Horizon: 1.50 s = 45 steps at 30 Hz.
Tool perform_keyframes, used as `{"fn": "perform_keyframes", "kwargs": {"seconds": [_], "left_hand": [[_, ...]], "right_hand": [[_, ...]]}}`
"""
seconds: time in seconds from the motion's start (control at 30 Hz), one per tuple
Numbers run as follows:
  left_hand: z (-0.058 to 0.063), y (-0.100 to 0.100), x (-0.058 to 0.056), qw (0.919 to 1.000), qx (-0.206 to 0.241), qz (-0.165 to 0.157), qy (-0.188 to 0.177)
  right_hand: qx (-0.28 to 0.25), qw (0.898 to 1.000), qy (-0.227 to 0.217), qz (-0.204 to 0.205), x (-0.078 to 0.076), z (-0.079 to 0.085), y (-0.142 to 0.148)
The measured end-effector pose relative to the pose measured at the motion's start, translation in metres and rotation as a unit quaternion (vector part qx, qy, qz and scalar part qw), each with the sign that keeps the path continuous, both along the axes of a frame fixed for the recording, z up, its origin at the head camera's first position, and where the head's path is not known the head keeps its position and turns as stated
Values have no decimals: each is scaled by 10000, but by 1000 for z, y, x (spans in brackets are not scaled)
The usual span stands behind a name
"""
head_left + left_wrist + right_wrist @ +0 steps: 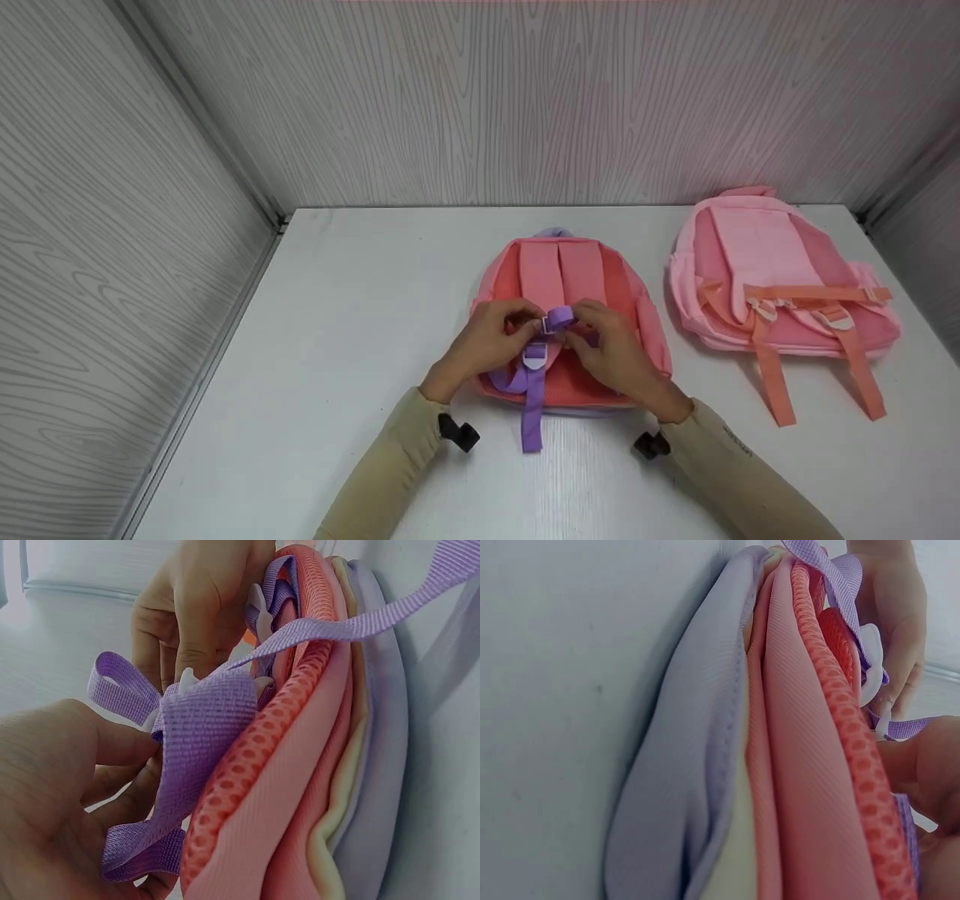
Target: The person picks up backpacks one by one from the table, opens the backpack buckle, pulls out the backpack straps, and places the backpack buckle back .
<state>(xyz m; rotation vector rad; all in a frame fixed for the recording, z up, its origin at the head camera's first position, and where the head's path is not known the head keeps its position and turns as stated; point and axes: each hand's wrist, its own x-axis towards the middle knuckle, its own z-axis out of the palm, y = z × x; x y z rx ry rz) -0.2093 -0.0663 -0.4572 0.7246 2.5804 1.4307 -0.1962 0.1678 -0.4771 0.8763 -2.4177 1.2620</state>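
Observation:
A coral-pink backpack [508, 279] lies on the table with its strap side up. My left hand [491, 341] pinches a small white buckle [548, 325] above the backpack's middle. A purple webbing strap [561, 316] forms a small loop at that buckle, and my right hand [619, 356] pinches it from the other side. In the left wrist view the strap's loop [124, 686] stands out past the buckle, between both hands. Below the left fingers, a second white buckle [535, 361] carries a purple strap tail [532, 420] that hangs over the backpack's lower edge.
A light pink backpack [761, 240] with orange straps [772, 382] and white buckles lies to the right. Both bags rest on a white table [360, 315]. Grey wood-grain panels [480, 105] rise behind the table and at its sides.

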Motion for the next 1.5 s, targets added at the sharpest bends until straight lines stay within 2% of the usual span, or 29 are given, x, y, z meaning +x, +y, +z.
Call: {"fn": "perform_keyframes", "kwargs": {"seconds": [0.5, 0.77, 0.93, 1.27, 1.5], "left_hand": [[6, -3, 0, 10000, 19, 26, -18], [9, -1, 1, 9999, 67, -130, -45], [8, 0, 2, 9997, -7, -237, 103], [-1, 6, 5, 9999, -74, 78, 104], [-1, 6, 5, 9998, -41, 70, 190]], "right_hand": [[-13, 9997, -233, -3, -1, 4, 0], [-5, 9999, -150, 25, -1, 3, 0], [11, 9998, -216, -45, -1, 3, -1], [144, 9986, -470, -189, 3, 3, -1], [4, 9986, -527, -9, 3, 9, 3]]}}
